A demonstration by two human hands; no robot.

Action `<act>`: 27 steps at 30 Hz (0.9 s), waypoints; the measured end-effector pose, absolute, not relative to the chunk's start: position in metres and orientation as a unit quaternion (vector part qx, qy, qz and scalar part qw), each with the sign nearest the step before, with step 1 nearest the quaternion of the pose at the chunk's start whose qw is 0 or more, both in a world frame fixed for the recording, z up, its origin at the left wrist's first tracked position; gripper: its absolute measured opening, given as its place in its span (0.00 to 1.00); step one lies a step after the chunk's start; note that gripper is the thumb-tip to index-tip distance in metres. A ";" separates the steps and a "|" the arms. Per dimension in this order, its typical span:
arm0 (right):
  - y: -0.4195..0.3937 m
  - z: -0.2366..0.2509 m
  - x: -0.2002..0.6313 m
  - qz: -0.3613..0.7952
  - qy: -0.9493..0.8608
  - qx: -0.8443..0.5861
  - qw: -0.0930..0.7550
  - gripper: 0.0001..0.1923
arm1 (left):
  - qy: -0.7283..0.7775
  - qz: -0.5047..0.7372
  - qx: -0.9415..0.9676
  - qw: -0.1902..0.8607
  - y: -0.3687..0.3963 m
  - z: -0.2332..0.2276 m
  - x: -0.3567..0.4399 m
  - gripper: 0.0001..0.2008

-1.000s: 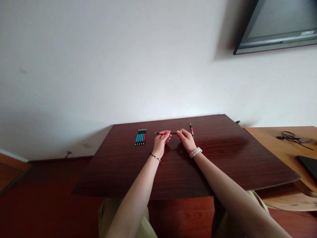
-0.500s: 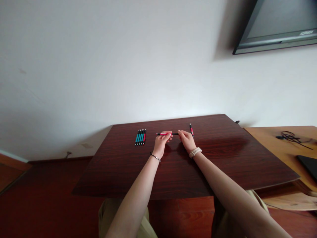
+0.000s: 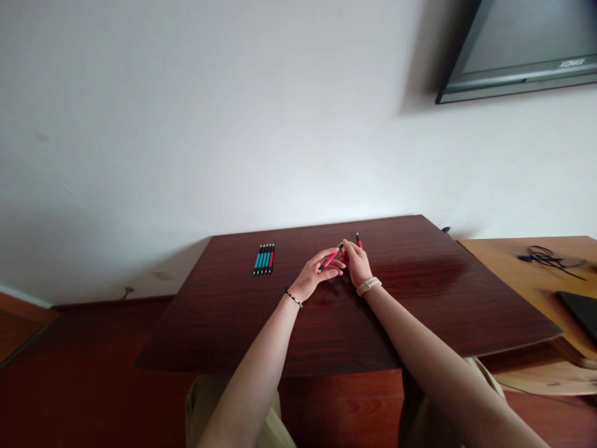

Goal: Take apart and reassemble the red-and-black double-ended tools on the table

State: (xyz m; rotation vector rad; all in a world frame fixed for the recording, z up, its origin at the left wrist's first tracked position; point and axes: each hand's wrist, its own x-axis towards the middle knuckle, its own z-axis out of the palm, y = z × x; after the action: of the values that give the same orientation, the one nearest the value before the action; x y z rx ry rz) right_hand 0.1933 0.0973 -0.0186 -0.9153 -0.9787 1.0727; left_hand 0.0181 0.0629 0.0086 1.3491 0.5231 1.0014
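Over the dark wooden table, a pink and black pen [image 3: 329, 261] is held at a slant between my two hands. My left hand [image 3: 313, 277] has its thumb and fingers loosely around the pink barrel. The far black end is pinched by the fingertips of my right hand [image 3: 357, 265], which partly hide it. Just beyond my right hand lies another pink and black pen [image 3: 359, 241], its near end covered by that hand. To the left, several pens [image 3: 263, 259] lie side by side in a row, teal ones with a pink one at the right end.
The dark table [image 3: 224, 323] stands against a white wall. A lighter wooden desk [image 3: 504, 261] adjoins on the right, with a coiled black cable [image 3: 543, 256] and a dark flat object [image 3: 581, 314] on it. A wall-mounted television [image 3: 522, 62] hangs at the upper right.
The held pen has turned from level to slanted, its far end now up and right. My left hand has shifted right with looser fingers, closer to my right hand.
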 end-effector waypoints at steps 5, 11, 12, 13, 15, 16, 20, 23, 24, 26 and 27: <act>0.100 -0.022 0.193 0.490 -0.407 -0.408 0.654 0.25 | 0.187 0.385 0.644 0.634 0.065 -0.005 0.025 0.44; 0.098 -0.015 0.191 0.501 -0.441 -0.391 0.634 0.26 | 0.251 0.336 0.722 0.551 0.062 -0.012 0.031 0.49; 0.097 -0.014 0.191 0.500 -0.443 -0.388 0.635 0.25 | 0.258 0.332 0.731 0.537 0.061 -0.011 0.031 0.49; 0.097 -0.013 0.191 0.499 -0.446 -0.386 0.635 0.25 | 0.264 0.329 0.741 0.522 0.060 -0.010 0.031 0.50; 0.095 -0.011 0.191 0.497 -0.448 -0.383 0.637 0.24 | 0.276 0.325 0.761 0.489 0.058 -0.006 0.030 0.51; 0.094 -0.011 0.191 0.499 -0.448 -0.381 0.637 0.24 | 0.283 0.323 0.772 0.470 0.057 -0.005 0.030 0.51; 0.091 -0.007 0.191 0.528 -0.441 -0.360 0.631 0.24 | 0.314 0.312 0.805 0.394 0.057 -0.002 0.028 0.47; 0.089 -0.005 0.189 0.550 -0.437 -0.346 0.622 0.24 | 0.329 0.307 0.819 0.358 0.058 -0.002 0.027 0.43; 0.088 -0.004 0.189 0.556 -0.438 -0.344 0.617 0.23 | 0.334 0.305 0.821 0.348 0.058 -0.002 0.027 0.40; 0.086 -0.003 0.188 0.566 -0.442 -0.339 0.607 0.22 | 0.344 0.301 0.825 0.331 0.058 -0.002 0.026 0.34; 0.085 -0.003 0.188 0.569 -0.446 -0.336 0.604 0.21 | 0.348 0.299 0.827 0.326 0.058 -0.001 0.026 0.31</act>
State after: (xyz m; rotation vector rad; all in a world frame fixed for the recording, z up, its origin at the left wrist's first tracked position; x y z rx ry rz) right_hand 0.1877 0.0855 -0.0026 -0.7781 -1.0316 1.3168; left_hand 0.0264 0.0584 -0.0013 2.1666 0.9123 0.7846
